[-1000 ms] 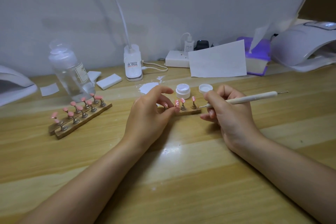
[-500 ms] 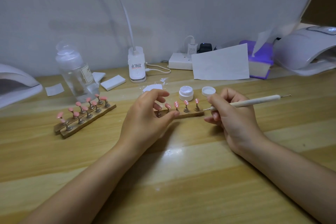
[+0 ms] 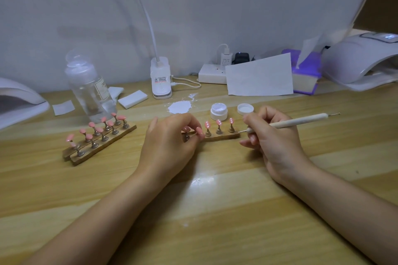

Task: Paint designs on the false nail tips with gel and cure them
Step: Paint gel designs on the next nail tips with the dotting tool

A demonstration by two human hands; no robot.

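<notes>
A small wooden strip (image 3: 224, 136) carries pink nail tips (image 3: 218, 123) on metal stands, with white dots on three of them. My left hand (image 3: 170, 146) pinches the stand at the strip's left end, hiding that end. My right hand (image 3: 273, 142) grips a white dotting pen (image 3: 301, 123) whose metal tip sits just right of the strip. An open white gel jar (image 3: 219, 111) and its lid (image 3: 245, 109) stand right behind the strip. A second wooden holder (image 3: 101, 142) with several plain pink tips lies to the left.
A curing lamp (image 3: 364, 60) sits at the back right, another lamp (image 3: 19, 101) at the left edge. A clear bottle (image 3: 90, 88), foam blocks (image 3: 132, 99), a desk lamp base (image 3: 161, 80), a power strip (image 3: 212, 75), a white paper (image 3: 259, 77), a purple tissue box (image 3: 305, 73) and a white powder patch (image 3: 179, 107) line the back.
My left fingers have curled in tighter onto the stand at the strip's left end. The pen and right hand stay near the strip's right end.
</notes>
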